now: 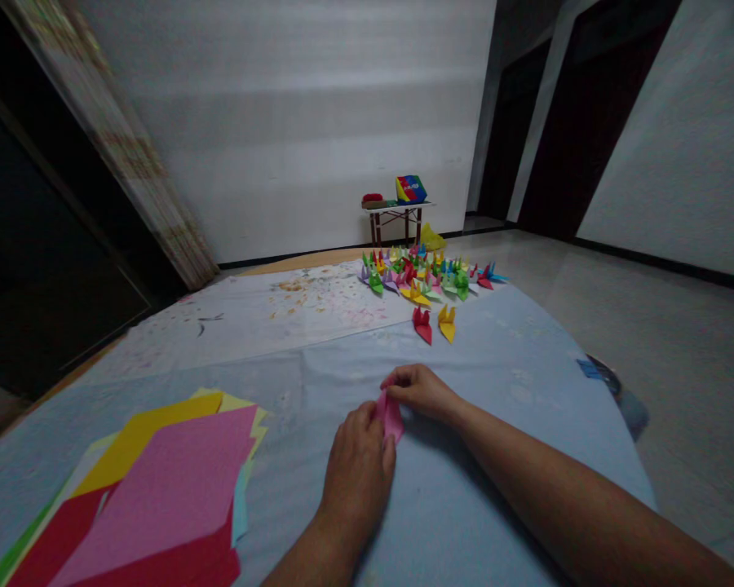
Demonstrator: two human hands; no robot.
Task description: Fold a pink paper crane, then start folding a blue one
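Observation:
A small folded piece of pink paper [391, 417] is between my hands, over the light blue tablecloth [465, 505]. My left hand [360, 456] holds its left side and lower edge, fingers closed against it. The fingertips of my right hand [419, 390] pinch the paper's upper end. Part of the paper is hidden behind my left fingers. Beyond my hands, a red folded crane [422, 325] and a yellow folded crane [446, 324] stand side by side.
Loose coloured sheets [177, 465] lie in a stack at the left. Many folded cranes [409, 273] of several colours crowd the table's far right. Behind the table, a small stand [397, 209] carries a colourful box [411, 189]. The table's curved edge runs down the right.

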